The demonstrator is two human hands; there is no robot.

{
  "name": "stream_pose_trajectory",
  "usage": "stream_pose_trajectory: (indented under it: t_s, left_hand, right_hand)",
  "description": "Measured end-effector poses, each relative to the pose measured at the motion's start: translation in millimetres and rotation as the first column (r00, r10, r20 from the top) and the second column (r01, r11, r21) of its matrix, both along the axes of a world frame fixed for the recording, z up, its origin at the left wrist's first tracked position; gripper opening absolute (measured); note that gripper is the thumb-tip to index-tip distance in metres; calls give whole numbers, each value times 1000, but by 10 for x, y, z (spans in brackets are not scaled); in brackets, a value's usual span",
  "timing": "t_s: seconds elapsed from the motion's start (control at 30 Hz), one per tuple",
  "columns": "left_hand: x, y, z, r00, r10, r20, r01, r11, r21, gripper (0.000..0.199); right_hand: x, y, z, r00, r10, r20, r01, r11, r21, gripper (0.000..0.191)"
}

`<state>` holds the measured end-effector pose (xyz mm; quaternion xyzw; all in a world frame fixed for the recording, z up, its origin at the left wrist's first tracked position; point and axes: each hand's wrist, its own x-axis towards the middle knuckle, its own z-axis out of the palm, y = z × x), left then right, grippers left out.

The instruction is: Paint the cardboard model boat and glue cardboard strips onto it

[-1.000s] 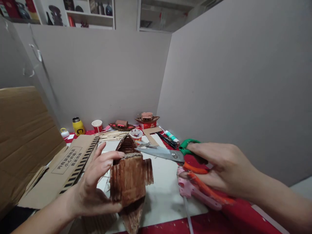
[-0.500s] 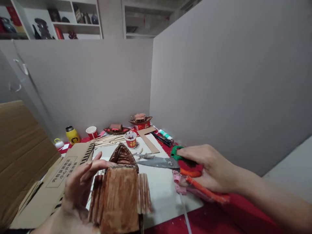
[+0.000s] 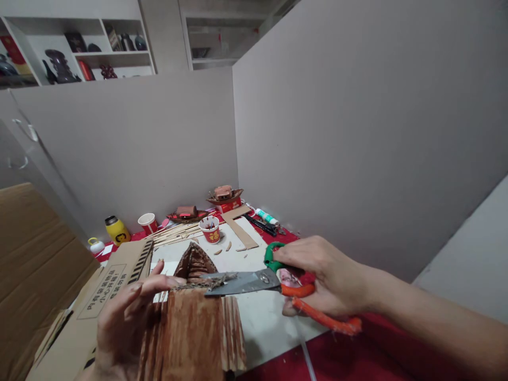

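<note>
A brown painted model boat (image 3: 194,328) with a pointed bow and a flat cover fills the near middle of the view. My left hand (image 3: 123,312) grips it from the left side, fingertips on the cover's front edge. Scissors (image 3: 246,283) with green and orange handles are held in my right hand (image 3: 325,275), fingers through the loops. Their parted blades reach over the front edge of the cover, with greyish scraps between or on them. Where my left thumb lies is hidden.
A large cardboard box (image 3: 43,270) stands at the left. Farther back are a paper cup with dark contents (image 3: 209,230), thin wooden sticks (image 3: 178,231), two finished-looking boats (image 3: 187,213), a yellow bottle (image 3: 116,230) and a glue tube (image 3: 266,216). Grey partitions (image 3: 159,143) enclose the table.
The scissors have moved left, from beside the bow to over the cover's front edge. The boat sits slightly lower in view, still in my left hand. The camera view has shifted.
</note>
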<state>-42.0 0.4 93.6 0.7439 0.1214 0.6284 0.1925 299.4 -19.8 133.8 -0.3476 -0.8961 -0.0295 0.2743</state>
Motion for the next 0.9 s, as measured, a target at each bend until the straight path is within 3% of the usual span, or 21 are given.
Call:
stream_pose_trajectory:
  t_s: [0.17, 0.3, 0.43, 0.6, 0.9]
  left_hand:
    - [54, -104, 50, 1000, 23, -20, -23, 1000, 11, 116]
    - [67, -126, 46, 999, 37, -31, -39, 996, -80, 118]
    - [30, -58, 21, 999, 43, 9, -43, 999, 10, 104]
    - [56, -147, 72, 999, 44, -4, -44, 994, -101, 83]
    - [155, -252, 95, 1000, 25, 17, -22, 988, -155, 105]
  right_hand:
    - [-22, -2, -8, 998, 59, -36, -58, 998, 33, 41]
    - [-20, 2, -17, 996, 76, -42, -75, 996, 43, 40]
    - [-11, 4, -25, 994, 94, -47, -91, 994, 60, 39]
    - [-6, 7, -39, 992, 113, -52, -108, 990, 85, 42]
    - [0, 6, -12, 993, 105, -45, -95, 977, 191, 44]
